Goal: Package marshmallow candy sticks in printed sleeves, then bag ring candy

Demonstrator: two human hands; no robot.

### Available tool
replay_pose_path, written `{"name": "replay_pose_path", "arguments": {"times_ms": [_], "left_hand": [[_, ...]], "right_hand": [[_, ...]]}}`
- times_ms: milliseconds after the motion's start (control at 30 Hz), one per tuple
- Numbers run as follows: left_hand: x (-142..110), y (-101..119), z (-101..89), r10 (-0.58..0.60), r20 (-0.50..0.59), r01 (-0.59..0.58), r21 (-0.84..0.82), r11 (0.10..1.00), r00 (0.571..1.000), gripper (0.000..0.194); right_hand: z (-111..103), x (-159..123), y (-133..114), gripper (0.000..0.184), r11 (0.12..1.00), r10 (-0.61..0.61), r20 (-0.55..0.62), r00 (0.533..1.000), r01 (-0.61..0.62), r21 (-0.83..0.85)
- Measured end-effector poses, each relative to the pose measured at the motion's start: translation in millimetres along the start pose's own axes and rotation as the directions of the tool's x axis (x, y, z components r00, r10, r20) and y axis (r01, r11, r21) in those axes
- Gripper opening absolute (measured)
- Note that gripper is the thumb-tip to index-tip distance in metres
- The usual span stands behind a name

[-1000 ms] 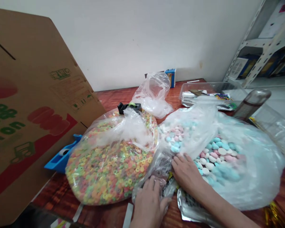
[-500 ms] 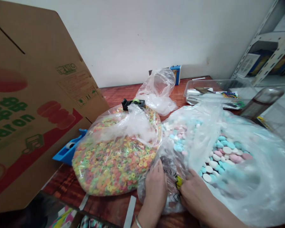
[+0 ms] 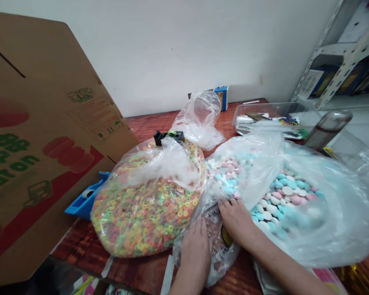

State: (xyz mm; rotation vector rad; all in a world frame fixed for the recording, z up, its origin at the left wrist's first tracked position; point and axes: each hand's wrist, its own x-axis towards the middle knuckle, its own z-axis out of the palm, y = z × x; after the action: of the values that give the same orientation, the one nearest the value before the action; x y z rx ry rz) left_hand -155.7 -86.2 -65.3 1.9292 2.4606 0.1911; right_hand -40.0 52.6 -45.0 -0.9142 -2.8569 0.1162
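Observation:
A clear plastic bag with dark lettering and a yellow print [image 3: 217, 241] lies at the table's near edge; its contents are hard to make out. My left hand [image 3: 197, 246] rests on the left side of this bag, fingers extended. Across its upper right part lies my right hand [image 3: 235, 219], fingers stretched out over the plastic. To the left sits a big clear bag of small colourful rings [image 3: 141, 221]. On the right, a large bag of pink, white and blue pebble-like pieces [image 3: 276, 205] lies against my right forearm.
A cardboard box [image 3: 43, 135] stands at left, beside a blue tape dispenser [image 3: 87, 198]. Behind the bags are a black tape dispenser [image 3: 169, 138], a crumpled plastic bag [image 3: 199, 119], a clear tray [image 3: 242, 110] and a steel flask [image 3: 327, 129]. Shelving [image 3: 341, 61] stands at right.
My right hand has moved up along the printed bag, and its bent fingers now lie flatter. My left hand stays on the bag's left side. The view has shifted slightly.

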Motion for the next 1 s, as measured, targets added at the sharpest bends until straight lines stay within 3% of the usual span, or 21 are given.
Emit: {"name": "replay_pose_path", "arguments": {"times_ms": [100,233,333,400,500,567,633,700,767,900,933,1000], "left_hand": [[-5.5,0.8,-20.0,0.028,-0.073,-0.037,-0.129,0.991,0.997,0.039],[7.0,-10.0,-82.1,0.02,-0.175,-0.073,-0.306,0.949,0.984,0.024],[38.6,-41.2,-125.9,-0.087,-0.422,-0.021,-0.245,0.969,0.902,0.022],[68.3,-69.0,-141.1,-0.157,-0.52,0.066,-0.19,0.98,0.84,0.033],[111.2,-105.3,-143.7,-0.275,-0.485,0.14,-0.297,0.945,0.83,0.061],[125.6,-120.3,-139.1,-0.323,-0.429,0.146,-0.396,0.907,0.844,0.055],[122.0,-128.1,-133.9,-0.358,-0.405,0.157,-0.45,0.879,0.841,0.037],[101.9,-131.2,-127.5,-0.409,-0.408,0.186,-0.485,0.855,0.816,0.029],[71.9,-132.7,-117.7,-0.47,-0.408,0.221,-0.523,0.823,0.783,0.026],[11.9,-135.0,-92.5,-0.567,-0.369,0.236,-0.646,0.726,0.736,0.031],[0.5,-133.4,-89.8,-0.593,-0.373,0.229,-0.675,0.701,0.714,0.035],[-16.3,-122.1,-94.5,-0.632,-0.466,0.187,-0.695,0.695,0.619,0.042]], "right_hand": [[-5.8,-10.0,-5.2,0.027,0.998,-0.055,-0.023,0.998,0.055,0.024],[-42.6,-11.2,-9.4,0.021,0.973,-0.179,-0.095,0.979,0.19,0.13],[-78.5,17.6,-13.0,0.021,0.938,-0.223,-0.112,0.969,0.244,0.245],[-91.8,49.8,-20.2,0.028,0.919,-0.191,-0.161,0.968,0.234,0.318],[-85.0,103.9,-34.7,0.049,0.915,-0.063,-0.266,0.962,0.162,0.369],[-68.9,132.1,-42.1,0.051,0.92,0.015,-0.284,0.959,0.098,0.379],[-53.6,146.4,-45.8,0.029,0.919,0.055,-0.275,0.96,0.059,0.39],[-45.4,145.5,-46.7,0.011,0.916,0.054,-0.28,0.959,0.064,0.397],[-45.3,132.4,-46.8,0.013,0.912,0.013,-0.313,0.95,0.117,0.393],[-51.6,92.2,-51.2,0.009,0.875,-0.211,-0.381,0.9,0.348,0.336],[-50.8,83.1,-53.4,0.008,0.856,-0.288,-0.393,0.873,0.419,0.303],[-45.3,69.4,-58.9,0.007,0.82,-0.423,-0.42,0.803,0.537,0.2]]}}
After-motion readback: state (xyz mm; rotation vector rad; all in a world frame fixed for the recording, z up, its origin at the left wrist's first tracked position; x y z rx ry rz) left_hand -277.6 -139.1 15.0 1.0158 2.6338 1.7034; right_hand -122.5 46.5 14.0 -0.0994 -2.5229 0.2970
